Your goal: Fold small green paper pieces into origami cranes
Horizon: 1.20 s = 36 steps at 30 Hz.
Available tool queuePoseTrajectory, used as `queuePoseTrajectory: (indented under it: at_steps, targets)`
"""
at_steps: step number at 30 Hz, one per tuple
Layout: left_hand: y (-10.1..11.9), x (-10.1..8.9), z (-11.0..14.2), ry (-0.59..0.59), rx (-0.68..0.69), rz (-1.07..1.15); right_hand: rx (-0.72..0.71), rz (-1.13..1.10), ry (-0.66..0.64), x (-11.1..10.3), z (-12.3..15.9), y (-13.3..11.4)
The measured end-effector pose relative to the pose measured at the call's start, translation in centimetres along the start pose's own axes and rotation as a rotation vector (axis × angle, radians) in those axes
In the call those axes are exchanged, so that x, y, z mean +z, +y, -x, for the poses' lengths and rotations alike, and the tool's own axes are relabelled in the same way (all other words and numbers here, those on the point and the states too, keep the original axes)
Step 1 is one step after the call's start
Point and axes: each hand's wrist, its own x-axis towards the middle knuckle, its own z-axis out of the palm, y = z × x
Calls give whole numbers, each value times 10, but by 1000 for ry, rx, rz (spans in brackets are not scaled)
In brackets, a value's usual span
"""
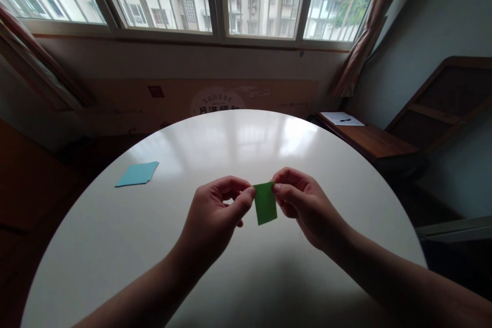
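Note:
A small green piece of paper [265, 204] hangs above the white round table [161, 256], held up by its two top corners. My left hand [217, 210] pinches the upper left corner between thumb and forefinger. At the upper right corner, my right hand [302, 202] grips the paper the same way, its other fingers curled behind. The lower edge of the paper hangs free. Whether the sheet is folded or a single layer, I cannot tell.
Light blue square papers [137, 173] lie in a stack at the table's left. Beyond the right rim stands a brown wooden surface [388, 141] with white paper [340, 118] and a dark pen [345, 120] on it. Barred windows [265, 0] and curtains [359, 46] are behind.

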Motion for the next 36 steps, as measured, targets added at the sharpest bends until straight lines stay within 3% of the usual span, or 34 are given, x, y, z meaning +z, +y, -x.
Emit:
queuePoseTrajectory:
  at_steps: [5, 10, 19, 26, 36]
  targets:
    - [-2, -1, 2, -28, -4, -39, -4, 9, 7, -3, -2, 3]
    - [-6, -2, 0, -155, 0, -117, -59, 92, 6, -3, -2, 3]
    - [-6, 0, -1, -148, 113, -220, -92, 385, -66, 2, 1, 2]
    - [-3, -1, 1, -73, 90, -115, -1, 282, -94, 0, -1, 2]
    - [6, -19, -8, 196, 128, 23, 39, 449, -114, -8, -12, 6]
